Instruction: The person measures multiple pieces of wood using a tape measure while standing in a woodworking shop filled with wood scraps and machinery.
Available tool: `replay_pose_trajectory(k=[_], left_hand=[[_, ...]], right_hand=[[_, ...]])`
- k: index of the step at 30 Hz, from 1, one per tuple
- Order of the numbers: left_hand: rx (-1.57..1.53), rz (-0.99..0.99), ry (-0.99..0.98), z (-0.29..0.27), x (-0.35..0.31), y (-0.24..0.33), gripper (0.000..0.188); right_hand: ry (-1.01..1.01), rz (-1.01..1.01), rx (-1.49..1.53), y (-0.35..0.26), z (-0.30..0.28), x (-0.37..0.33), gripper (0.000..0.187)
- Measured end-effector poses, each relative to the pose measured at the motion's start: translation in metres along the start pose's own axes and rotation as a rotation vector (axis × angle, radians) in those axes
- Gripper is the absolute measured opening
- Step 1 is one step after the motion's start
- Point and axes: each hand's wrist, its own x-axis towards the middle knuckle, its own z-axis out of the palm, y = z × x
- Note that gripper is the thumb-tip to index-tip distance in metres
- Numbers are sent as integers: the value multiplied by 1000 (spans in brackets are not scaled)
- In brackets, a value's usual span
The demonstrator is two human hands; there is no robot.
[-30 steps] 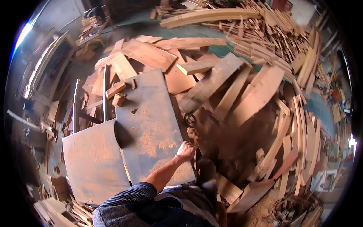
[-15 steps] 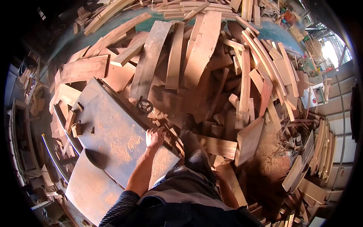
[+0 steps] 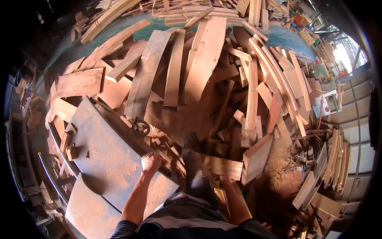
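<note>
My left hand (image 3: 151,161) is closed over the near right edge of a grey metal machine table (image 3: 101,135) strewn with wood shavings. In the shade by my right leg, my right hand (image 3: 225,182) is closed around a small yellow object (image 3: 217,183), mostly hidden by the fingers, so its kind does not show. Just beyond that hand lies a short wooden board (image 3: 221,165). A dark handwheel (image 3: 141,127) sits beside the table's far edge. Small wooden blocks (image 3: 72,153) rest at the table's left side.
A large heap of loose planks (image 3: 205,59) spreads ahead of me. A thick board (image 3: 258,159) leans to the right, next to a sawdust pile (image 3: 282,169). Long thin strips (image 3: 337,159) stand at the far right. My leg (image 3: 195,167) is between the table and the boards.
My right hand has come up into view with the small yellow object in it. The view has shifted slightly; my left hand stays on the table edge.
</note>
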Motion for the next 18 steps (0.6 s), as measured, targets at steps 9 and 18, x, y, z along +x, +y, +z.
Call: replay_pose_trajectory(k=[9, 18], left_hand=[[6, -71, 39, 10, 14, 4, 8], [75, -143, -23, 0, 32, 18, 7]], right_hand=[[-80, 154, 440, -169, 56, 133, 17], [12, -57, 198, -277, 132, 310, 31]])
